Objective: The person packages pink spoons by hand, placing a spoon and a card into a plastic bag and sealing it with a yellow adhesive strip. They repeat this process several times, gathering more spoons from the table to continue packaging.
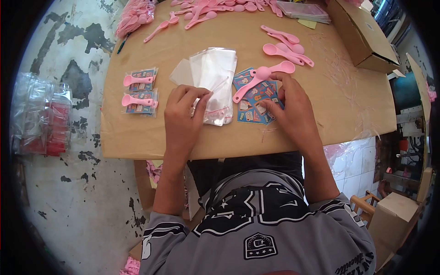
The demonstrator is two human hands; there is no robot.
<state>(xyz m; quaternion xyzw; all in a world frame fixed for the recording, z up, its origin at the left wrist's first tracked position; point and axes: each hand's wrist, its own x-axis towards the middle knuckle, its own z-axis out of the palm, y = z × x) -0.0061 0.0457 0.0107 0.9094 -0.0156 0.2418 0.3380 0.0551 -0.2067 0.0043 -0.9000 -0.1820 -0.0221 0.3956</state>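
A stack of clear plastic bags [213, 68] lies in the middle of the table. My left hand [185, 107] is over its left side, thumb and index finger pinched at the edge of a bag. My right hand [295, 107] rests over blue printed cards [250, 114], its thumb and fingers apart around their right side. On top of the cards lies a pink measuring spoon [253, 85], close to my right fingertips; another pink spoon [283, 68] touches it from behind. At the left, two packed sets [140, 101] each show a pink spoon over a blue card.
Several pink spoons [286, 46] lie at the back right, and a larger pile [206, 10] is along the far edge. A cardboard box [360, 36] stands at the right. A pen [123, 43] and a bag of spoons [135, 18] are at the back left.
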